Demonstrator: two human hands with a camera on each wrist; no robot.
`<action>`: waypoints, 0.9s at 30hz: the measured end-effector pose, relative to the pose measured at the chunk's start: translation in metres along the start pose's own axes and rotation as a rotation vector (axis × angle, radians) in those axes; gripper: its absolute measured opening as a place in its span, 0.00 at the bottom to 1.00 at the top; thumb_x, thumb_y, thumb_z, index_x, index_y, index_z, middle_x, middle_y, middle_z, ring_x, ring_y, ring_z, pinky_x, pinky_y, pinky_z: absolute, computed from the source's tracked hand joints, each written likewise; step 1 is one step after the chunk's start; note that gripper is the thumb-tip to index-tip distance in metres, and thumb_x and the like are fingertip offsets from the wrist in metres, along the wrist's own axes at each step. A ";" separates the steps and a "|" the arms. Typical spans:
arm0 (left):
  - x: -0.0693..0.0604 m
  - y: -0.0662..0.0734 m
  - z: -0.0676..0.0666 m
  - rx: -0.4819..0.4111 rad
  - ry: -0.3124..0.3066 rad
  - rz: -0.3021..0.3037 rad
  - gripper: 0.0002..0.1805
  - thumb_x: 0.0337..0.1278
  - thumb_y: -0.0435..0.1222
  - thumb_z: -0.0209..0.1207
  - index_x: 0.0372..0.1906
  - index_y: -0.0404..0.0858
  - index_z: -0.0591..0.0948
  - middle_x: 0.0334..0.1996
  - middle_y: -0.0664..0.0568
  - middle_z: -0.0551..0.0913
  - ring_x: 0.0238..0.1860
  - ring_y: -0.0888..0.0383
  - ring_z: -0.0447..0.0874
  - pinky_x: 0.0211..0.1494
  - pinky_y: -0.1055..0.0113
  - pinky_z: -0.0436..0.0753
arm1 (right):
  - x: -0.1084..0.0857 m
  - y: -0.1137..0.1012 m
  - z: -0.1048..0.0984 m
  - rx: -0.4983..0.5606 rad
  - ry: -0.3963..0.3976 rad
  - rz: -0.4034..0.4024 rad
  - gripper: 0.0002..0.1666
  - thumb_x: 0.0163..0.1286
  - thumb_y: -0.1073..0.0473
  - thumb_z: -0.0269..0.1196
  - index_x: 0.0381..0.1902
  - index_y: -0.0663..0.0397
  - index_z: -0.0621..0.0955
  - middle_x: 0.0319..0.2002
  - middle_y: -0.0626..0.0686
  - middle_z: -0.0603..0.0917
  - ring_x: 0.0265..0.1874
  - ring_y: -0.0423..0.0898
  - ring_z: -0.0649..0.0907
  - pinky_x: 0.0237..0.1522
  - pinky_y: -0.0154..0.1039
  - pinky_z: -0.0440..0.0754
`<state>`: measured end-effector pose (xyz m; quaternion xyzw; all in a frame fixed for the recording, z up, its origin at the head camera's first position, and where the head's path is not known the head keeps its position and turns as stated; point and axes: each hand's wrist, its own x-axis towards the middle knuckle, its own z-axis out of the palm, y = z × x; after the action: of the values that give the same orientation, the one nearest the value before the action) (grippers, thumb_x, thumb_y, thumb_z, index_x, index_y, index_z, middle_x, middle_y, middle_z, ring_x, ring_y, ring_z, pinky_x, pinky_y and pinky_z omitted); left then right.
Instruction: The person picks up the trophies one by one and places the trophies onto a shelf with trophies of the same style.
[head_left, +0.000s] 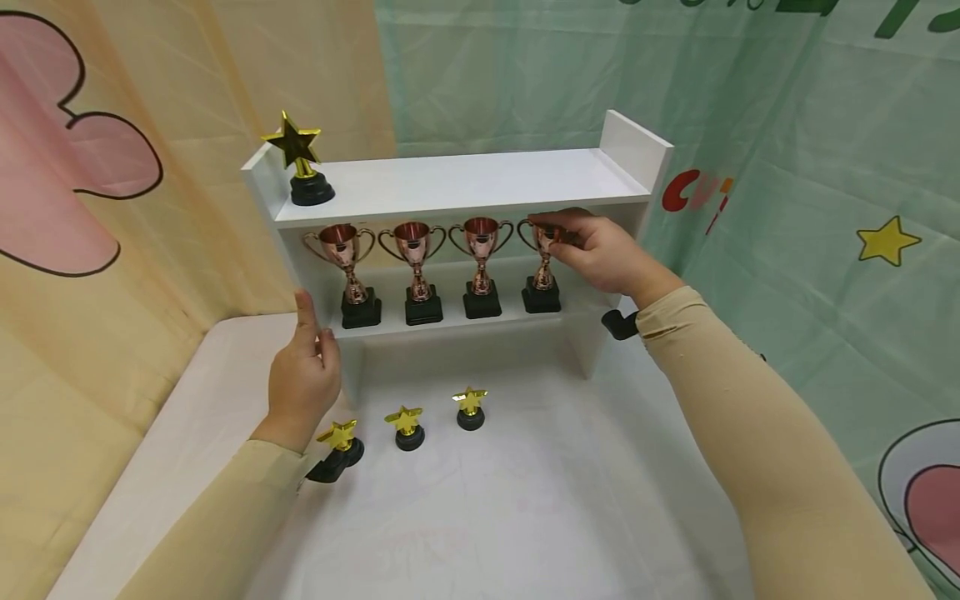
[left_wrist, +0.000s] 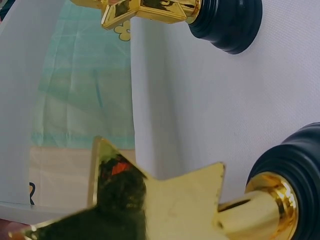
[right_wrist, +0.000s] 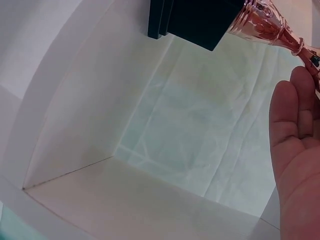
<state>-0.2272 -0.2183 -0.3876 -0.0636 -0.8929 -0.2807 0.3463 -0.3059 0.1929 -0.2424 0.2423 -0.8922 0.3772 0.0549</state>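
My right hand (head_left: 600, 250) holds a rose-gold cup trophy (head_left: 544, 271) by its bowl, with the fingers around its right side. Its black base stands on the middle board of a white shelf unit (head_left: 465, 179); the right wrist view shows fingertips against the trophy stem (right_wrist: 287, 37). Three matching cups stand in a row to its left, among them a nearer cup (head_left: 481, 254). At the unit's left end, my left hand (head_left: 303, 375) has its index finger extended upward beside the board edge. It holds nothing visible; its other fingers are mostly hidden.
A gold star trophy (head_left: 294, 146) stands at the top board's left end. Three small star trophies, including a middle one (head_left: 406, 423) and a right one (head_left: 470, 402), are on the white table (head_left: 525, 500). Printed curtains (head_left: 495, 75) hang behind and beside it.
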 end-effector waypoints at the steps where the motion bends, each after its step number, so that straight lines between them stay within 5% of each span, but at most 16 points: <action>1: 0.000 0.000 0.000 0.000 0.000 -0.001 0.43 0.82 0.36 0.46 0.86 0.65 0.37 0.15 0.44 0.69 0.12 0.55 0.57 0.18 0.63 0.60 | 0.000 -0.001 0.000 0.001 0.000 -0.001 0.26 0.80 0.62 0.58 0.74 0.51 0.77 0.62 0.60 0.83 0.52 0.51 0.79 0.46 0.29 0.75; 27: 0.000 0.002 0.000 0.005 0.014 0.004 0.44 0.82 0.35 0.46 0.85 0.68 0.37 0.18 0.43 0.71 0.12 0.60 0.55 0.18 0.64 0.61 | 0.000 0.002 0.000 -0.003 0.020 -0.061 0.26 0.78 0.65 0.59 0.72 0.55 0.78 0.59 0.61 0.83 0.49 0.51 0.79 0.44 0.28 0.75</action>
<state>-0.2270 -0.2168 -0.3867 -0.0627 -0.8909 -0.2781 0.3535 -0.3072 0.1937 -0.2439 0.2655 -0.8843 0.3765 0.0759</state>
